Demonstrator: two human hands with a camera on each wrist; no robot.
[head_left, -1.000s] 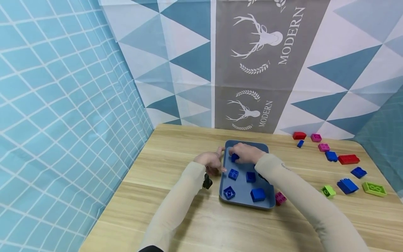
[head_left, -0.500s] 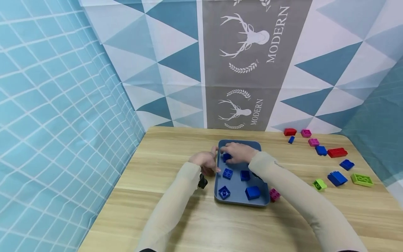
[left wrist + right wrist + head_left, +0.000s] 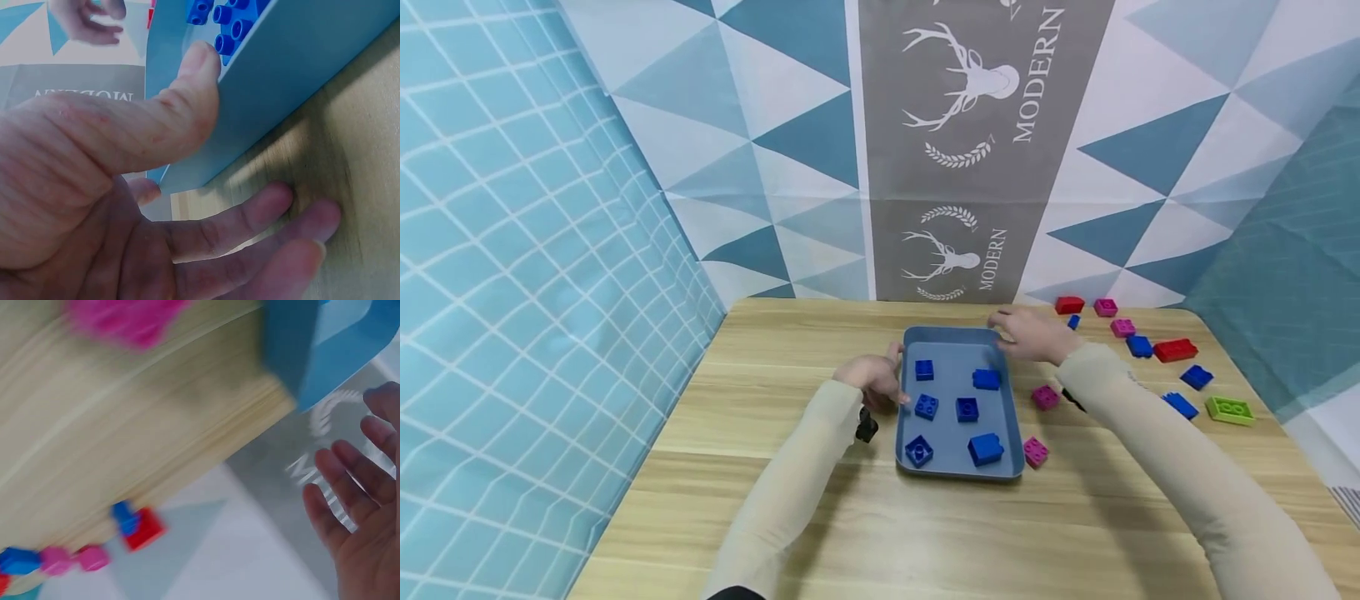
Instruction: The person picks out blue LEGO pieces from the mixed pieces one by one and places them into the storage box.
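A grey-blue tray (image 3: 955,333) lies on the wooden table with several blue toy bricks in it, among them a studded brick (image 3: 927,407) and a larger one (image 3: 985,449). My left hand (image 3: 874,379) is at the tray's left side. In the left wrist view its thumb (image 3: 197,94) rests at the rim, while the other fingers extend loosely outside the wall. My right hand (image 3: 1033,333) hovers just past the tray's far right corner. The right wrist view shows its fingers (image 3: 350,481) spread and slightly bent, holding nothing.
Two magenta bricks (image 3: 1046,397) lie to the right of the tray. Farther right are red bricks (image 3: 1176,350), pink bricks (image 3: 1123,327), blue bricks (image 3: 1197,377) and a lime green brick (image 3: 1230,410). A patterned cloth wall (image 3: 955,167) stands behind the table.
My right hand has let go of the blue brick at the tray's far left and moved right, out over the tray's edge. The left hand stays beside the tray. The head view has shifted.
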